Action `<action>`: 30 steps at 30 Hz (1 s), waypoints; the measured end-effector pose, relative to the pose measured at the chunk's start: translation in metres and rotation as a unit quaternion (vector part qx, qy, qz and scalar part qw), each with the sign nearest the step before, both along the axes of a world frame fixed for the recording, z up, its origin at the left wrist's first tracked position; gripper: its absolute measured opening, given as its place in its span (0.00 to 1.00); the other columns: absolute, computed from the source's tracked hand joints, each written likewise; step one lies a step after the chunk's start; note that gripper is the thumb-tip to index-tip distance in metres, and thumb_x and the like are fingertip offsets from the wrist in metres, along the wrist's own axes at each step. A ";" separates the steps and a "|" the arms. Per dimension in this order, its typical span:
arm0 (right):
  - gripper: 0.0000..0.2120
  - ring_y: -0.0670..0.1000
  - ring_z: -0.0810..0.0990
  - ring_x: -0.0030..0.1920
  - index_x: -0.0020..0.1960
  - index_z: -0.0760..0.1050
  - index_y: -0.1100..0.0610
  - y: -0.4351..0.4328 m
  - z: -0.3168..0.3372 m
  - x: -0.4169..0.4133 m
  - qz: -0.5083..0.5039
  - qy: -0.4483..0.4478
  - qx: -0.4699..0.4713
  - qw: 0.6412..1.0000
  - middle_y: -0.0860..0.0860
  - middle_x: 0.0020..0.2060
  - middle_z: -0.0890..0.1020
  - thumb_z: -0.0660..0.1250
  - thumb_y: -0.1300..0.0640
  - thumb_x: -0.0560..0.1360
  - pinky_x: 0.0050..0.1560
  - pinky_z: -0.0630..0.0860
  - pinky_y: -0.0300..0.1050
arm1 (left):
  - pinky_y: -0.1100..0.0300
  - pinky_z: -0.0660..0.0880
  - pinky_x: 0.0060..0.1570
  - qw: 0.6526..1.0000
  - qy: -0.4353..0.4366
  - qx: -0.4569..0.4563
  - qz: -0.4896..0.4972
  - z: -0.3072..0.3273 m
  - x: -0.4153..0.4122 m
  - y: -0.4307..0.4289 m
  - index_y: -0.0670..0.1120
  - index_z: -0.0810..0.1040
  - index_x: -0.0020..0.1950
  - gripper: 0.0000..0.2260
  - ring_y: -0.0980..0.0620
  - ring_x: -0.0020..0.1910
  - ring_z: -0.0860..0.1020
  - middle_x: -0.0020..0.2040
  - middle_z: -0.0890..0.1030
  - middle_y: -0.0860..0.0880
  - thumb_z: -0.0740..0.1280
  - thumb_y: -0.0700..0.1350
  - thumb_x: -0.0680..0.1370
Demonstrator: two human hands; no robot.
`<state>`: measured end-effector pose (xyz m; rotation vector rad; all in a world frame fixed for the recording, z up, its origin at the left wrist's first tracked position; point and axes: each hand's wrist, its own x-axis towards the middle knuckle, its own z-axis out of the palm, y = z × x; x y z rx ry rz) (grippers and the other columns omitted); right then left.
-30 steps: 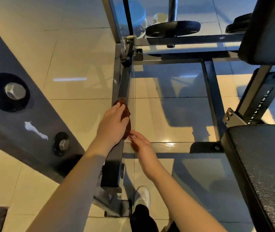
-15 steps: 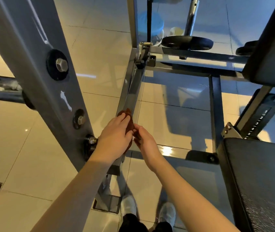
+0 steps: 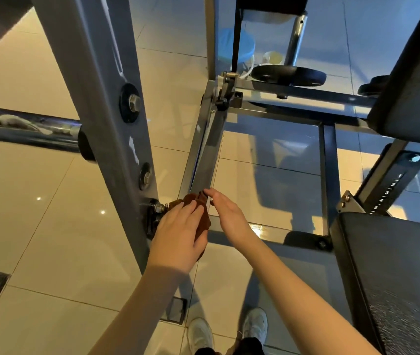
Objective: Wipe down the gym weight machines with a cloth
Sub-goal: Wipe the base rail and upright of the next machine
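The left hand [image 3: 178,237] clasps the cloth [image 3: 195,201] round the bar [image 3: 205,160] near its lower joint, likely for wiping pressure. The right hand [image 3: 227,213], fingers straight, touches the cloth's edge, seemingly steadying it.

cloth [image 3: 188,199] on frame rail [image 3: 203,160], upright post [image 3: 106,85] left, seat pad [image 3: 396,265] right
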<state>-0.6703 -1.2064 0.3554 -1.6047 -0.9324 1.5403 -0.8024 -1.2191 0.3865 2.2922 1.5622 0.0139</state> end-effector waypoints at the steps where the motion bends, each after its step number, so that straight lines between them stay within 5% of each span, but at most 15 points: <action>1: 0.20 0.46 0.63 0.73 0.72 0.69 0.52 0.000 0.002 0.000 0.008 -0.012 0.003 1.000 0.49 0.74 0.66 0.50 0.49 0.84 0.72 0.55 0.37 | 0.55 0.53 0.73 1.000 -0.004 0.011 0.005 -0.001 -0.001 -0.003 0.49 0.62 0.75 0.23 0.50 0.74 0.61 0.74 0.66 0.50 0.59 0.51 0.81; 6: 0.21 0.45 0.57 0.75 0.74 0.66 0.53 -0.003 0.005 -0.001 0.046 -0.055 0.017 0.997 0.49 0.76 0.61 0.50 0.49 0.84 0.72 0.51 0.36 | 0.43 0.76 0.54 0.995 -0.032 0.090 0.033 -0.009 -0.005 -0.021 0.41 0.80 0.58 0.21 0.41 0.54 0.81 0.54 0.82 0.43 0.78 0.43 0.67; 11: 0.21 0.46 0.56 0.76 0.75 0.64 0.52 -0.013 0.005 -0.006 0.064 -0.080 0.036 0.994 0.49 0.77 0.58 0.51 0.50 0.84 0.77 0.51 0.44 | 0.43 0.79 0.44 0.981 -0.080 0.147 0.096 -0.015 -0.008 -0.040 0.38 0.81 0.54 0.22 0.39 0.45 0.82 0.47 0.83 0.42 0.80 0.40 0.62; 14: 0.20 0.46 0.55 0.76 0.75 0.64 0.52 -0.018 0.006 -0.005 0.093 -0.118 0.049 0.987 0.49 0.77 0.58 0.51 0.50 0.84 0.77 0.50 0.43 | 0.47 0.78 0.48 0.962 -0.145 0.183 0.145 -0.010 -0.015 -0.055 0.37 0.79 0.56 0.15 0.41 0.49 0.80 0.50 0.82 0.41 0.69 0.46 0.74; 17: 0.20 0.46 0.53 0.77 0.75 0.64 0.51 -0.022 0.009 -0.007 0.113 -0.145 0.057 0.981 0.49 0.78 0.57 0.52 0.50 0.84 0.73 0.48 0.40 | 0.53 0.77 0.51 0.940 -0.198 0.186 0.206 0.008 -0.019 -0.072 0.40 0.76 0.62 0.20 0.51 0.55 0.73 0.55 0.79 0.44 0.60 0.51 0.77; 20: 0.20 0.46 0.54 0.76 0.75 0.63 0.50 -0.020 0.018 -0.012 0.115 -0.162 0.068 0.978 0.48 0.77 0.58 0.52 0.50 0.84 0.72 0.49 0.39 | 0.56 0.75 0.52 0.836 -0.349 0.164 0.391 0.033 -0.019 -0.073 0.46 0.71 0.67 0.22 0.53 0.58 0.72 0.59 0.73 0.50 0.58 0.54 0.76; 22: 0.20 0.45 0.56 0.76 0.76 0.62 0.49 -0.016 0.026 -0.016 0.112 -0.160 0.092 0.976 0.46 0.77 0.59 0.53 0.51 0.84 0.72 0.50 0.38 | 0.64 0.72 0.55 0.801 -0.387 0.188 0.417 0.046 -0.019 -0.058 0.48 0.67 0.70 0.19 0.53 0.63 0.70 0.65 0.70 0.50 0.60 0.49 0.80; 25: 0.21 0.43 0.57 0.75 0.76 0.61 0.49 -0.010 0.038 -0.025 0.121 -0.158 0.136 0.970 0.44 0.76 0.62 0.55 0.54 0.83 0.74 0.53 0.39 | 0.73 0.62 0.64 0.821 -0.356 0.177 0.409 0.043 -0.015 -0.017 0.50 0.54 0.78 0.25 0.60 0.71 0.58 0.75 0.58 0.52 0.57 0.45 0.81; 30: 0.21 0.40 0.58 0.74 0.76 0.62 0.49 -0.009 0.049 -0.040 0.156 -0.113 0.154 0.969 0.44 0.75 0.63 0.57 0.56 0.83 0.75 0.54 0.38 | 0.58 0.53 0.73 0.840 -0.282 0.182 0.425 0.022 -0.003 0.001 0.46 0.44 0.78 0.33 0.51 0.76 0.53 0.78 0.52 0.46 0.59 0.48 0.80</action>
